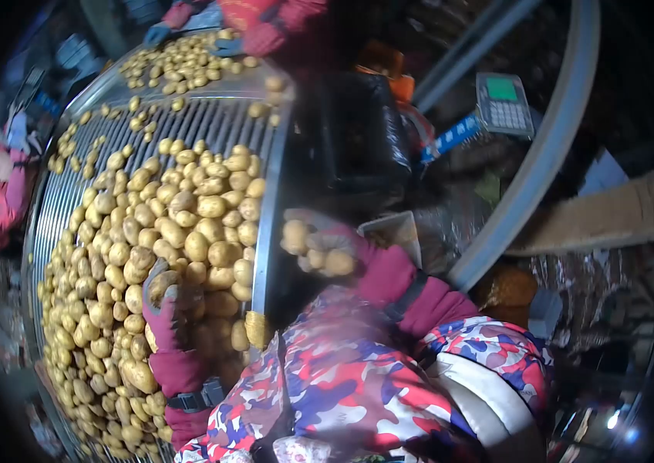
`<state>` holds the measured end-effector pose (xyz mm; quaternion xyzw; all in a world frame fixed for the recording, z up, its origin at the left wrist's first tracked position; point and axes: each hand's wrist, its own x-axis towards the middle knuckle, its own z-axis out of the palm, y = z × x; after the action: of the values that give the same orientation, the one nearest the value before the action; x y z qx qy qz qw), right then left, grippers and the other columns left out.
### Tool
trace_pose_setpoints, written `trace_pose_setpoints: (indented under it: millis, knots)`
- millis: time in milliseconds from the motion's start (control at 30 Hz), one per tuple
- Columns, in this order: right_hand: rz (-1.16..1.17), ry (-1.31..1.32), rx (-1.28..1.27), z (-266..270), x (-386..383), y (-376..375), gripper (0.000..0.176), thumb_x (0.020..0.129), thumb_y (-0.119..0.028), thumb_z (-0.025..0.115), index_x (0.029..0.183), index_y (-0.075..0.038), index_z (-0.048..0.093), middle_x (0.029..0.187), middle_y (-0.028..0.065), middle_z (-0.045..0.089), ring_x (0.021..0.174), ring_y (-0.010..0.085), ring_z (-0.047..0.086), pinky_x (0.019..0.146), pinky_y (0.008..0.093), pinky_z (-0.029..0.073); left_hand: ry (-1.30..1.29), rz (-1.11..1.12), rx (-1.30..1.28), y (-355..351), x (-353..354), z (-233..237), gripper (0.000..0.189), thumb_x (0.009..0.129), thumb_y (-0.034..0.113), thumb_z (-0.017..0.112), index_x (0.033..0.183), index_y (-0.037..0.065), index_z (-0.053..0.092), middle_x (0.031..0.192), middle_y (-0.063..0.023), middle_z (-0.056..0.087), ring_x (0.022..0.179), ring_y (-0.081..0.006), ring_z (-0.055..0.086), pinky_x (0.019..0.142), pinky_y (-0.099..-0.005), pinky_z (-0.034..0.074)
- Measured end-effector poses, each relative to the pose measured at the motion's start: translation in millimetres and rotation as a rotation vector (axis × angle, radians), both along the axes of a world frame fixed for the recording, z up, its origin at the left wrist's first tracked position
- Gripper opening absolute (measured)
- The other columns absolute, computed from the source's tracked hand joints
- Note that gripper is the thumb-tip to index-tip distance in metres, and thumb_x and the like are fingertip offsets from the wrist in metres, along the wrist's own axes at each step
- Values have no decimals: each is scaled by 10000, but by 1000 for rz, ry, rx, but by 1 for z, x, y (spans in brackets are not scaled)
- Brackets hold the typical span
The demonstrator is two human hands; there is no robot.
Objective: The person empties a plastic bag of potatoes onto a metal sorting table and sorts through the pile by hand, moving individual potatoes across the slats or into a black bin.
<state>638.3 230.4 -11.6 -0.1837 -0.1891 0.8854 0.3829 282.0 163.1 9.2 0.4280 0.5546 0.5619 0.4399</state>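
A wide roller conveyor (pixel 265 231) is heaped with potatoes (pixel 169 197) of mixed sizes. Over the near part of the heap, my left hand (pixel 163 310), in a grey glove, is closed on a potato (pixel 163 284). My right hand (pixel 336 231), also gloved and a little smeared by motion, is off to the right of the conveyor's metal side rail. Several potatoes (pixel 296 234) are gathered in it, its fingers partly hidden behind them. Both forearms wear pinkish-purple sleeves with dark straps.
Across the far end, another person's blue-gloved hands (pixel 228 47) are among smaller potatoes. A second person in pink (pixel 5 189) is at the left. To the right are a black-lined container (pixel 362 127), scale display (pixel 503 103), curved metal bar (pixel 531 193) and cardboard (pixel 601 216).
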Motion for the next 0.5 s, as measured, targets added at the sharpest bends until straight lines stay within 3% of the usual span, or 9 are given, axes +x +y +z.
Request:
trace_pose_setpoints:
  millis: [100,200,500]
  knots:
    - [60,104,-220,-37,60,-27,495,928,-82,641,1406,-107,515,1135,86,548,776,150,555,692,351,526,114,29,10,2,-12,-7,534,918,287,675,1336,-33,587,1328,-147,632,1093,-240,644,980,-371,517]
    - [24,32,-336,-71,104,-60,491,931,-80,636,1407,-105,516,1130,84,552,776,151,559,691,352,529,181,8,20,3,-35,-26,592,912,342,683,1357,-33,575,1309,-158,643,1088,-241,648,962,-379,524]
    - [-329,-289,-589,-149,208,-142,480,941,-75,621,1410,-101,521,1114,80,565,776,152,570,690,355,541,296,42,-19,9,-26,-10,630,924,409,667,1362,-32,565,1230,-167,670,945,-244,671,832,-372,550]
